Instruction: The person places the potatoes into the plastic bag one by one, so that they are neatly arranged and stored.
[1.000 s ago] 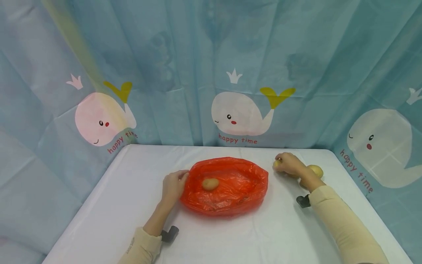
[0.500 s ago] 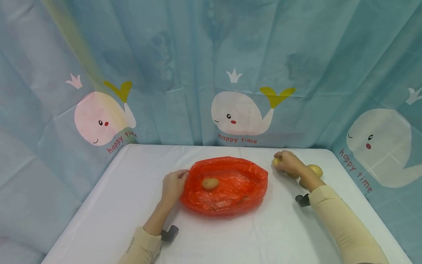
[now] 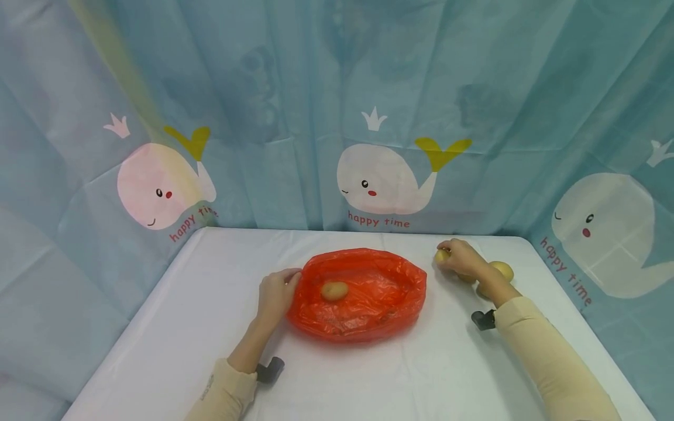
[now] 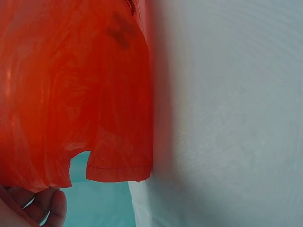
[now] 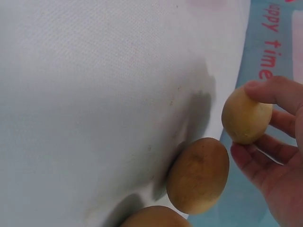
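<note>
My left hand (image 3: 275, 297) pinches the left rim of a red plastic bag (image 3: 400, 318), which stands with its mouth spread wide. In the left wrist view its curled fingers (image 4: 53, 208) meet the edge of the bag (image 4: 71, 94) beside a notch. One potato (image 3: 334, 291) lies inside the bag on the left. To the right of the bag, my right hand (image 3: 463, 258) holds a small potato (image 5: 246, 116) between thumb and fingertips. Just below that hand, another potato (image 5: 199, 176) rests on the table, and a further potato (image 5: 155, 218) is cut off by the frame edge.
More potatoes (image 3: 501, 270) sit on the right of the white tablecloth (image 3: 358, 383), partly hidden behind my right wrist. A blue curtain (image 3: 295, 175) printed with whales hangs along the back and sides of the table.
My right hand has risen very slightly with the small potato. The left hand keeps its place at the bag's rim, and the bag has not moved.
</note>
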The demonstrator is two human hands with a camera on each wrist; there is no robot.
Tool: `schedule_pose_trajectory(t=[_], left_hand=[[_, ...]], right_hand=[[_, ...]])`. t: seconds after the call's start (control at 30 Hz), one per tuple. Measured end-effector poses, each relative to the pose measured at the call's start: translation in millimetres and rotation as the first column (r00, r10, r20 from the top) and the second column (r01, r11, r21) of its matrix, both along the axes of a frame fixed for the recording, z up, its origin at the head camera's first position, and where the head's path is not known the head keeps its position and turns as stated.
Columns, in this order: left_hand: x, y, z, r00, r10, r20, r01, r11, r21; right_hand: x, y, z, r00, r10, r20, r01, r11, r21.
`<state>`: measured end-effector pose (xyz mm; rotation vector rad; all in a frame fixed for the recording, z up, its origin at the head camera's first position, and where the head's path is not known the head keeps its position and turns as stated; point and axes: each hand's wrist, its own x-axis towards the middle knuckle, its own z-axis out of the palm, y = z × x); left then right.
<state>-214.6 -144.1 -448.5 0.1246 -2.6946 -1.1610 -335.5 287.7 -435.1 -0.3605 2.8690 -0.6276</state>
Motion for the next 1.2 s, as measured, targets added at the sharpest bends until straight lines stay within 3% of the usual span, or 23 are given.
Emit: schedule_pose_trajectory(t=[0.57, 1.2], left_hand=[[-0.1, -0.2, -2.3, 1.0, -0.002, -0.007, 0.002, 1.0, 0.003], [0.9, 0.3, 2.1, 1.0, 0.001, 0.025, -0.002, 1.0, 0.023]], right_hand=[[7.5, 1, 4.2, 1.0, -0.011, 0.006, 0.011, 1.0, -0.019], [14.7, -3, 13.0, 0.993, 0.053, -0.107, -0.056, 0.998, -0.028]])
